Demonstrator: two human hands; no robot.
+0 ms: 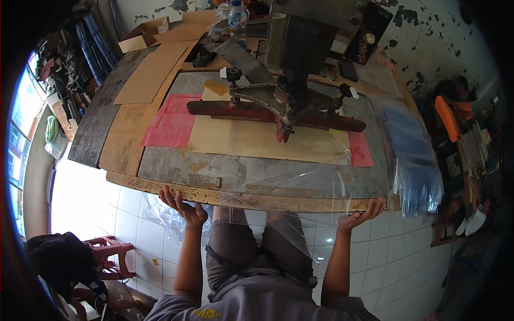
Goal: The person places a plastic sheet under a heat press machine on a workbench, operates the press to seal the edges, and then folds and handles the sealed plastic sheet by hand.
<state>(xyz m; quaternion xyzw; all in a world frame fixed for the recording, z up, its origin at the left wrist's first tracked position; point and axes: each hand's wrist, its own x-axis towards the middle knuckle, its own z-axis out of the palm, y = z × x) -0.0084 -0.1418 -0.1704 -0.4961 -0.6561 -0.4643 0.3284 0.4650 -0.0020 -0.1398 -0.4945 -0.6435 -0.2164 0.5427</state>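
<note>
My left hand [184,208] rests at the front edge of the worktable, palm up, fingers stretched and spread, holding nothing that I can see. At the right part of the same edge is my right hand [363,215], its fingers extended and slightly curled along the wood. Between them a clear plastic sheet [278,195] lies over the board and hangs past the edge toward my lap; whether the right hand touches it I cannot tell. Beyond the hands, a press machine's long red bar [321,119] sits over a yellowish strip [235,140] with pink pieces [170,122] at its ends.
A stack of clear plastic sleeves [415,160] droops over the table's right side. Cardboard [152,72] lies at the left rear, near a water bottle [236,20]. At the lower left are a red stool [111,257] and another person [64,267].
</note>
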